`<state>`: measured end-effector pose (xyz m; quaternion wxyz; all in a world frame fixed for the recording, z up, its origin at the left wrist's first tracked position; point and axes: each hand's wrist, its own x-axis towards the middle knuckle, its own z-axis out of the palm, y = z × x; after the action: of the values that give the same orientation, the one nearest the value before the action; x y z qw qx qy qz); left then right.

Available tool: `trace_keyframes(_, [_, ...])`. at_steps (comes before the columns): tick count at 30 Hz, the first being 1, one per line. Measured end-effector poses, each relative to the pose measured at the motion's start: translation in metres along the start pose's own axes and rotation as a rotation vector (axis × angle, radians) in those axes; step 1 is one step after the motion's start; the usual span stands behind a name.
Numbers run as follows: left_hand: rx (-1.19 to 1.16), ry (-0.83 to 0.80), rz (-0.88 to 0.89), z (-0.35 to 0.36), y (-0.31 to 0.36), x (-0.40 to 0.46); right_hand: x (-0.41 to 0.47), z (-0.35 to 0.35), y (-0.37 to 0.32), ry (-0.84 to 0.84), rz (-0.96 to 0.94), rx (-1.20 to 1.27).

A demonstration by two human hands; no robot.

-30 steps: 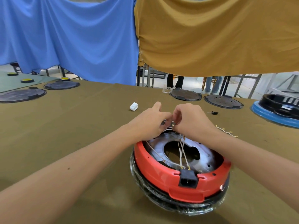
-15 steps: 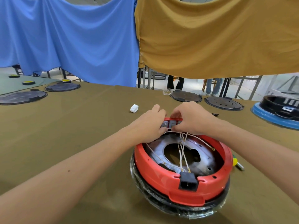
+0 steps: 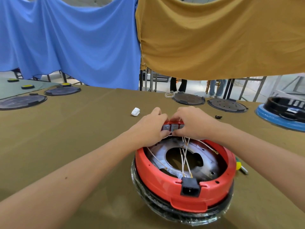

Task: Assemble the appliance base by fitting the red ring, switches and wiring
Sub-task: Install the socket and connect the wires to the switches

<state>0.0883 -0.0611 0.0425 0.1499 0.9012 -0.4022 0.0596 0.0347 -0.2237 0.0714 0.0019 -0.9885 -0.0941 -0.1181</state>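
Observation:
The appliance base (image 3: 181, 210), wrapped in clear film, lies upside down on the table with the red ring (image 3: 158, 180) seated on it. A black power socket (image 3: 189, 187) sits in the ring's near edge. White wires (image 3: 185, 156) cross the metal plate (image 3: 158, 156) up to a red switch block (image 3: 173, 126) at the ring's far edge. My left hand (image 3: 150, 128) and my right hand (image 3: 191, 124) both pinch that switch block from either side, thumbs under it. The block's far side is hidden by my fingers.
A small white part (image 3: 135, 111) lies beyond my left hand, a small black part (image 3: 218, 116) beyond my right. A yellow-handled tool (image 3: 239, 166) lies right of the ring. Black round plates (image 3: 189, 98) and a blue-rimmed base (image 3: 280, 118) stand farther off.
Both hands dropped from just above the ring to its far edge, bringing the switch block and wire ends down with them. Since half a second ago they have hardly moved.

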Motion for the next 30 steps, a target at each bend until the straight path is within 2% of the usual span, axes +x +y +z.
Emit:
trace_keyframes(6, [0.010,-0.002,-0.004,0.000,0.001,0.001,0.002,-0.001,0.001,-0.029,-0.013,-0.002])
trace_keyframes(11, [0.006,-0.003,-0.004,0.000,0.000,0.001,-0.001,-0.006,0.009,-0.072,0.001,0.124])
trace_keyframes(21, [-0.012,0.004,-0.016,0.000,-0.001,0.002,0.000,0.003,0.009,0.008,-0.021,0.066])
trace_keyframes(26, [-0.016,0.009,0.000,0.000,-0.001,0.000,-0.001,-0.004,0.014,-0.063,0.003,0.218])
trace_keyframes(30, [-0.009,0.015,0.004,0.001,-0.002,0.001,0.003,-0.002,0.014,-0.062,0.003,0.183])
